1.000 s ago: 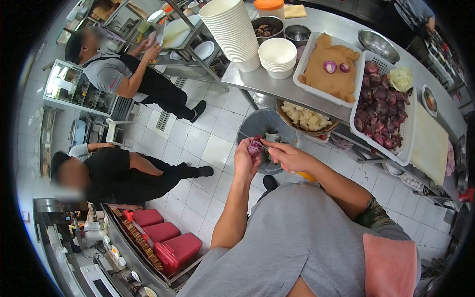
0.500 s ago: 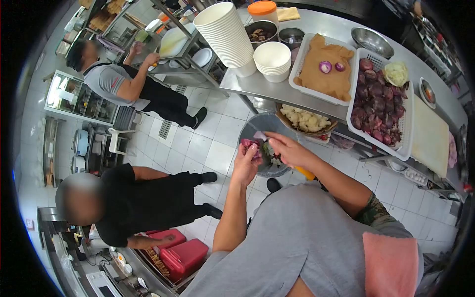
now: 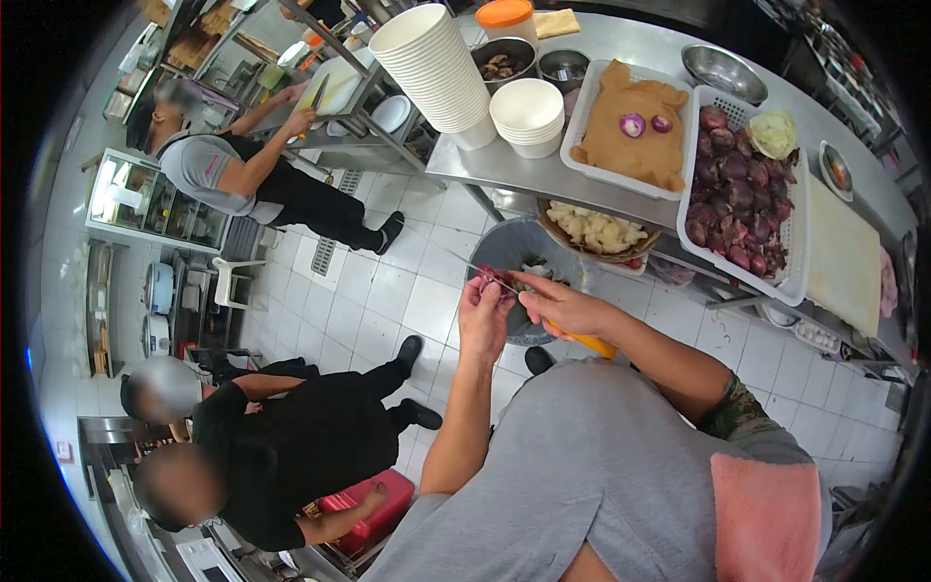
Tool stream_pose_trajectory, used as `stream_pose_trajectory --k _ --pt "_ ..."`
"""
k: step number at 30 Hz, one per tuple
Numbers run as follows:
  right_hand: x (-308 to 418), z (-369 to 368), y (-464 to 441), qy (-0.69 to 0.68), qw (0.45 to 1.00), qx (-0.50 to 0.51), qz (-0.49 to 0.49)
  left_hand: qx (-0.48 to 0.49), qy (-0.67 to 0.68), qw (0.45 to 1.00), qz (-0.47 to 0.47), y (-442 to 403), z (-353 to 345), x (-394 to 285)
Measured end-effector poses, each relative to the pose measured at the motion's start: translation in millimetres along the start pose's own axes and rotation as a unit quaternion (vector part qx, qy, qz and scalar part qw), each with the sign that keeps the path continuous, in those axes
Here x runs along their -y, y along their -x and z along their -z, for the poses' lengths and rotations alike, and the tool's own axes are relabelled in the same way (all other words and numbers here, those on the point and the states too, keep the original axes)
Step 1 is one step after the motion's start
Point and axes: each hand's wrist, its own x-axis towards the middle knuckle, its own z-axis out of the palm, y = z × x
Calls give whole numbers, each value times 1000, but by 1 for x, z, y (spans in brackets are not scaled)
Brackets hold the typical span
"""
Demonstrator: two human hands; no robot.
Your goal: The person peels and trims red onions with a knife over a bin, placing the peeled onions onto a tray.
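Note:
Over the grey bin, my left hand grips a red onion, mostly hidden by the fingers. My right hand is closed on a knife with a yellow handle. Its thin blade crosses at the onion, and the tip points out to the upper left. Both hands are close together, with the fingers of the right near the onion. Scraps lie inside the bin below.
On the steel table stand a white basket of red onions, a tray with two peeled onions on brown cloth, and stacked white tubs. Cauliflower sits beneath. Co-workers stand at left.
My right hand has turned and come closer to my left, bringing the blade to the onion. One dark-clad co-worker has shifted toward the red box, and another person now shows behind.

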Motion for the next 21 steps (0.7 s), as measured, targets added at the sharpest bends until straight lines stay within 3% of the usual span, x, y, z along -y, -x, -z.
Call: stream_pose_trajectory --k 5,8,11,16,21 --pt "-9 -6 -5 52 994 -66 64 -36 -10 999 -5 2 -4 2" --pt "-11 1 -5 9 989 -145 -9 -26 -34 999 17 5 -6 -1" --pt "-9 13 -5 20 995 -93 -30 4 -14 999 43 9 -10 -6" --pt "-8 14 -6 -23 995 -93 -40 43 50 994 83 7 -8 -10" --pt "-5 12 -3 -19 994 -95 -47 15 -40 998 49 6 -5 -6"
